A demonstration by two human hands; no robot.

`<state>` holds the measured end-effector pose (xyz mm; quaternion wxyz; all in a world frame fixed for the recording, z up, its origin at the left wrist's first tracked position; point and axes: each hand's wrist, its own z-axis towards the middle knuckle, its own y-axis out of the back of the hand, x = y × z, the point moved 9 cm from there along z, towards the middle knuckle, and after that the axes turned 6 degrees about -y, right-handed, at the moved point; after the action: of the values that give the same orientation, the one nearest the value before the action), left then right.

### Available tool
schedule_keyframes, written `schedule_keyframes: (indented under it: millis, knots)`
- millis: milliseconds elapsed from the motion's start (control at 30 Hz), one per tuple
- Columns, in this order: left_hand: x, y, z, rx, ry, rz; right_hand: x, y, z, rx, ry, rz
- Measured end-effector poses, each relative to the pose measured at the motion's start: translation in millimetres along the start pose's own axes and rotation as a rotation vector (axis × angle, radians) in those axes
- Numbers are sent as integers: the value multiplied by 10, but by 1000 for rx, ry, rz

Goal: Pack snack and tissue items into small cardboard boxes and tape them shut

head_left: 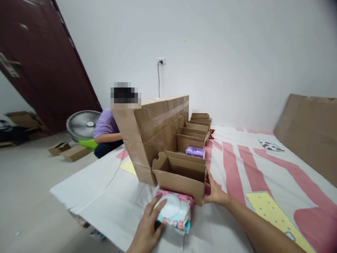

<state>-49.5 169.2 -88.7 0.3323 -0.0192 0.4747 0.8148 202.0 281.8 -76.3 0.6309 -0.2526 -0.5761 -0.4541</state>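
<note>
A pink and mint-green pack of wet wipes with a white lid lies at the front, close against an open cardboard box. My left hand grips the pack at its left side, fingers over the top and thumb at the near edge. At the box's right end, my right hand holds the corner, with its thumb low in front and its fingers along the side. The box's visible inside looks bare, though its floor is partly hidden. Just behind it sits a purple tissue pack.
More open boxes run in a row towards the wall, beside a stacked wall of cardboard boxes. A person in a purple top crouches behind the stack, near a fan. A large cardboard sheet stands at right.
</note>
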Motion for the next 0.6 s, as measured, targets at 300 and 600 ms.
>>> schedule_keyframes:
  millis: [300, 600]
  knots:
    - [42, -29, -18, 1, 2, -8, -164, 192, 83, -196, 20, -50]
    - [39, -32, -29, 13, 18, -23, -430, 784, 301, -357, -43, -32]
